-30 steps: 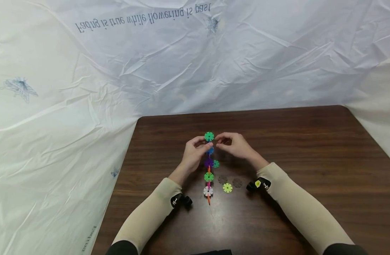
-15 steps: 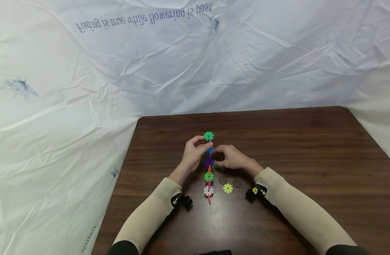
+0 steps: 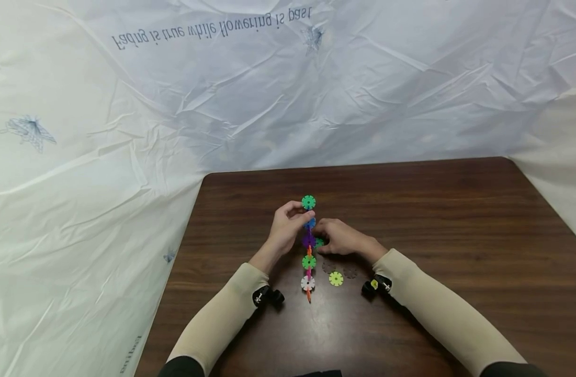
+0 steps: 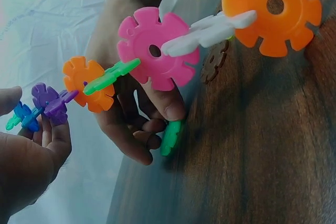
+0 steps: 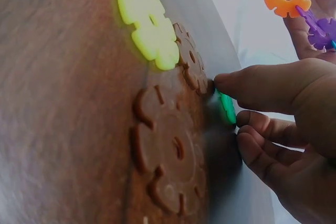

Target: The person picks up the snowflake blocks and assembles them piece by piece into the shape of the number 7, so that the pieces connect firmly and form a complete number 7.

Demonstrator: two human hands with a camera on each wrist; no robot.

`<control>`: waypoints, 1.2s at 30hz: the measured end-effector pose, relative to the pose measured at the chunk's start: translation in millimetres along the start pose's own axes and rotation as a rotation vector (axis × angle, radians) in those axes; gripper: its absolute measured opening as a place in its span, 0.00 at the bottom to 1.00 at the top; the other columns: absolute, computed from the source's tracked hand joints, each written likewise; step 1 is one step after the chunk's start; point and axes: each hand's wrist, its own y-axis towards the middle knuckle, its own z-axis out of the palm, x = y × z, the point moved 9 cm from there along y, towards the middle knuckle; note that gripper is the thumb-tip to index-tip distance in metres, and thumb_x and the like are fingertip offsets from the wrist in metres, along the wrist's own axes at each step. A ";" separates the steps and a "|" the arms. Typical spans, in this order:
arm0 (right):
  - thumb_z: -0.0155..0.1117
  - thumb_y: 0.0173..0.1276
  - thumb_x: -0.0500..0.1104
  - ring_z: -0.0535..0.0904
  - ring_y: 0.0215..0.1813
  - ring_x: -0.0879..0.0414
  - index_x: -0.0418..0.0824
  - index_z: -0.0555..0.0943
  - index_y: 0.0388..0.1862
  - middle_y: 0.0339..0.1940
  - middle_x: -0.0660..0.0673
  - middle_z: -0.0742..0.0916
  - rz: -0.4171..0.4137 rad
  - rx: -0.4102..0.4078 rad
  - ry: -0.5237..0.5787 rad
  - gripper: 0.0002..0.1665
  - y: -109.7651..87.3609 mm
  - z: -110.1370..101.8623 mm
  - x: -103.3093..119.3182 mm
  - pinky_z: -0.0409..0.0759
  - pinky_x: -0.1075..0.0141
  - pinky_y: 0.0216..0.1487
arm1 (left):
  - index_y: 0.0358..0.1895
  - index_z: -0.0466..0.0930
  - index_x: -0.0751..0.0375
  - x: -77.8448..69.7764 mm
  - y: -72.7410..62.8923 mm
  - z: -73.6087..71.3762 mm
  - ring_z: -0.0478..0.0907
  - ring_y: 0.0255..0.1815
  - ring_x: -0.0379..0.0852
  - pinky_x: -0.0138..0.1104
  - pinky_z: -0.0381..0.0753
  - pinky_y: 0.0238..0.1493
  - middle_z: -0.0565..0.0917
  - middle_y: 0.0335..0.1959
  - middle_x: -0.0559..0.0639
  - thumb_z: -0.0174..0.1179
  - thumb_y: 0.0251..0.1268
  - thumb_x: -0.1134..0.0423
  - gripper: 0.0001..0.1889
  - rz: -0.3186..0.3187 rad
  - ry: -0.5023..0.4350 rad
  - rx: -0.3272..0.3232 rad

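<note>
My left hand (image 3: 284, 228) pinches the far end of a chain of slotted flower-shaped discs, near its blue disc (image 3: 310, 222). A green disc (image 3: 308, 202) tops that end. Down the chain come a purple disc (image 3: 308, 241), an orange disc (image 4: 88, 84), a light green disc (image 3: 308, 262), a pink disc (image 4: 153, 48), a white disc (image 3: 307, 283) and another orange disc (image 4: 271, 13). Just right of the chain, my right hand (image 3: 342, 237) holds a loose green disc (image 4: 171, 138) between thumb and fingertips, low over the table.
A yellow disc (image 3: 336, 278) and two brown discs, one nearer (image 5: 176, 150) and one farther (image 5: 192, 59) in the right wrist view, lie on the dark wooden table (image 3: 457, 220). White printed sheeting (image 3: 363, 94) hangs behind the table.
My right hand has come down and toward me, from beside the chain's far end to the loose green disc, and its fingers have closed there. My left hand and the chain stay in place.
</note>
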 end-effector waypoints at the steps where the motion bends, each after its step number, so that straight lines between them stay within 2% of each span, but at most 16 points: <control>1: 0.73 0.60 0.43 0.80 0.44 0.54 0.37 0.82 0.55 0.48 0.43 0.83 0.000 0.005 -0.001 0.24 -0.1 0.3 0.0 0.81 0.61 0.45 | 0.47 0.73 0.69 0.3 -0.2 0.2 0.80 0.39 0.41 0.29 0.79 0.41 0.79 0.38 0.47 0.62 0.63 0.73 0.11 -0.002 0.000 0.000; 8: 0.72 0.61 0.42 0.81 0.43 0.56 0.38 0.82 0.54 0.48 0.43 0.83 -0.011 0.022 -0.007 0.22 1.2 2.8 -1.1 0.82 0.64 0.43 | 0.44 0.75 0.64 2.2 -0.9 0.7 0.79 0.38 0.41 0.29 0.79 0.39 0.79 0.38 0.48 0.62 0.63 0.74 0.09 -0.002 -0.001 0.003; 14: 0.72 0.59 0.42 0.77 0.38 0.59 0.38 0.83 0.52 0.44 0.45 0.83 -0.027 0.025 -0.037 0.21 2.2 3.4 1.3 0.79 0.66 0.39 | 0.47 0.74 0.69 0.8 -1.7 1.5 0.79 0.39 0.42 0.30 0.79 0.41 0.79 0.39 0.48 0.61 0.64 0.73 0.11 0.008 0.013 0.016; 19: 0.72 0.56 0.42 0.72 0.33 0.60 0.40 0.84 0.46 0.39 0.47 0.81 -0.046 0.016 -0.077 0.18 2.8 3.8 4.3 0.73 0.67 0.34 | 0.48 0.73 0.72 0.3 -1.9 2.7 0.79 0.40 0.43 0.30 0.80 0.43 0.79 0.39 0.48 0.62 0.64 0.73 0.13 0.012 0.016 0.030; 23: 0.73 0.55 0.43 0.73 0.34 0.60 0.41 0.84 0.44 0.40 0.47 0.81 -0.052 -0.003 -0.097 0.17 2.1 2.3 5.4 0.75 0.68 0.35 | 0.49 0.73 0.73 0.5 -1.6 1.8 0.79 0.40 0.43 0.30 0.80 0.42 0.79 0.39 0.49 0.61 0.63 0.74 0.13 0.015 0.013 0.030; 31: 0.70 0.57 0.41 0.79 0.37 0.56 0.40 0.85 0.49 0.44 0.43 0.84 -0.032 -0.049 -0.023 0.19 -1.3 -7.7 3.8 0.79 0.67 0.37 | 0.46 0.75 0.66 1.3 -2.3 1.5 0.79 0.39 0.42 0.29 0.80 0.41 0.79 0.38 0.49 0.61 0.63 0.73 0.10 0.013 0.018 0.032; 36: 0.69 0.59 0.42 0.77 0.37 0.60 0.41 0.85 0.50 0.45 0.46 0.84 0.009 -0.056 0.002 0.19 -2.7 -15.7 -0.7 0.78 0.67 0.37 | 0.49 0.75 0.67 2.0 -2.9 2.0 0.79 0.39 0.40 0.30 0.80 0.42 0.78 0.39 0.48 0.62 0.64 0.72 0.12 -0.001 0.023 0.036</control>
